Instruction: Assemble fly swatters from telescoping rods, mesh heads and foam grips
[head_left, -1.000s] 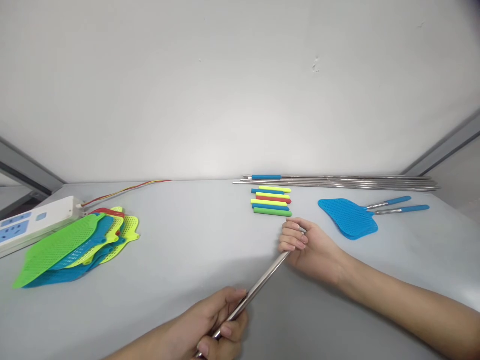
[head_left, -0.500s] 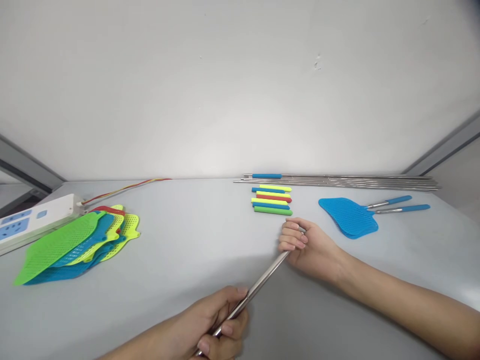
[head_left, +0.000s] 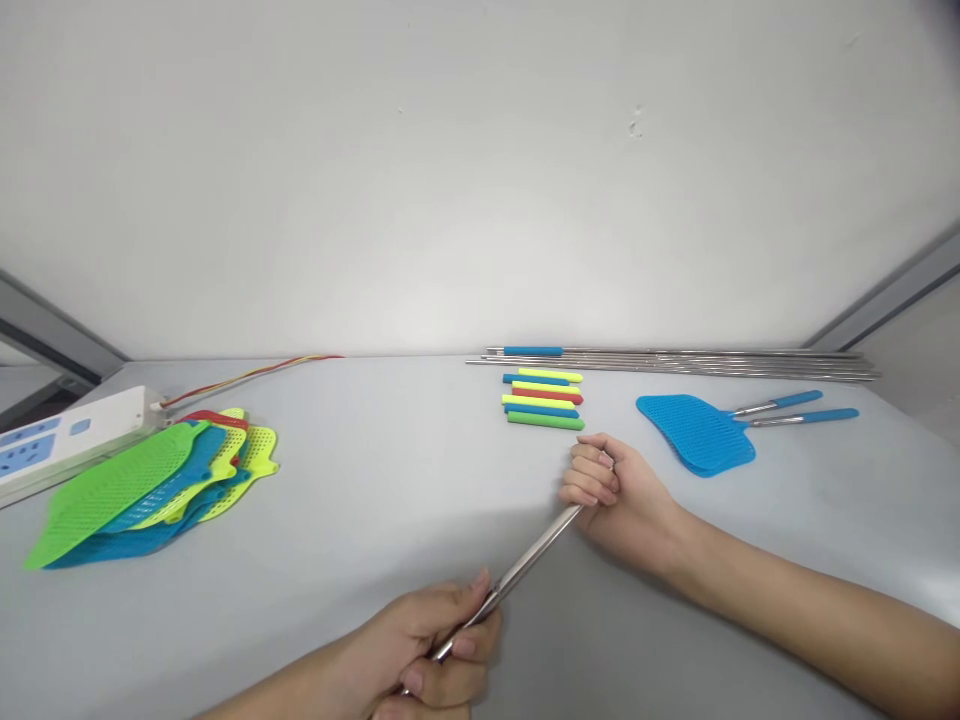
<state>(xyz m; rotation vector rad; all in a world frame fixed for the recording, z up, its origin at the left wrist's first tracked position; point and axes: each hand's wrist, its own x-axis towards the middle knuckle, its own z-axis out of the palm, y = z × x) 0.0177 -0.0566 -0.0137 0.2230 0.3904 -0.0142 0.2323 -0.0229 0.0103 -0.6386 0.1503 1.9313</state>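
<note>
A thin silvery metal rod slants up from lower centre to the right, above the grey table. Its lower part lies in the closed fingers of my left hand, with the thumb laid along it. My right hand is wrapped in a fist round its upper end, which the fingers hide. Just beyond that fist lie several coloured sleeves, a green sleeve nearest and a red sleeve among them.
Perforated fly swatter heads, a green one on top, are stacked at left beside a white power strip with a thin cable. Two blue fly swatters lie at right. Several metal rods lie along the wall.
My left thumb has risen a little and its fingers have shifted slightly on the rod. The right hand has barely moved and keeps its grip.
</note>
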